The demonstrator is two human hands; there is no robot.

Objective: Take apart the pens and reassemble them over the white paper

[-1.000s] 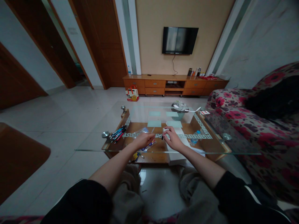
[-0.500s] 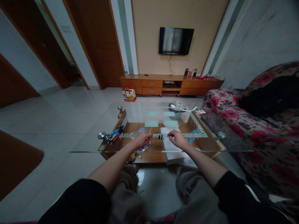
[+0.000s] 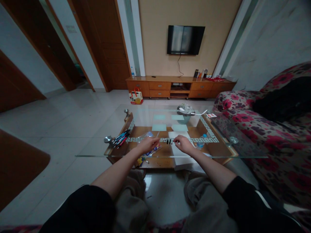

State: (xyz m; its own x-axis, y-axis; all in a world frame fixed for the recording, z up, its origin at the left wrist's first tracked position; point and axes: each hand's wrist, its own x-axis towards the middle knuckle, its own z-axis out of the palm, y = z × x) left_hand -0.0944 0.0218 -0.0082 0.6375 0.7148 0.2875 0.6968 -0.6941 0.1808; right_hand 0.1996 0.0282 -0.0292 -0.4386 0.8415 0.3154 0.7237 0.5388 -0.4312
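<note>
Over the clear glass tabletop [image 3: 218, 152], the right hand [image 3: 184, 144] is pinching a small black pen cap [image 3: 170, 141] beside the white paper sheet [image 3: 181, 152] while the left hand [image 3: 148, 144] is gripping a thin pale pen [image 3: 157, 135], bringing both together; alignment matters next

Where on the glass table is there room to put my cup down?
Bare glass lies at the left near corner, in front of the pens, and at the right end beside the sofa. It is crowded by both hands and around the far bowl.
</note>
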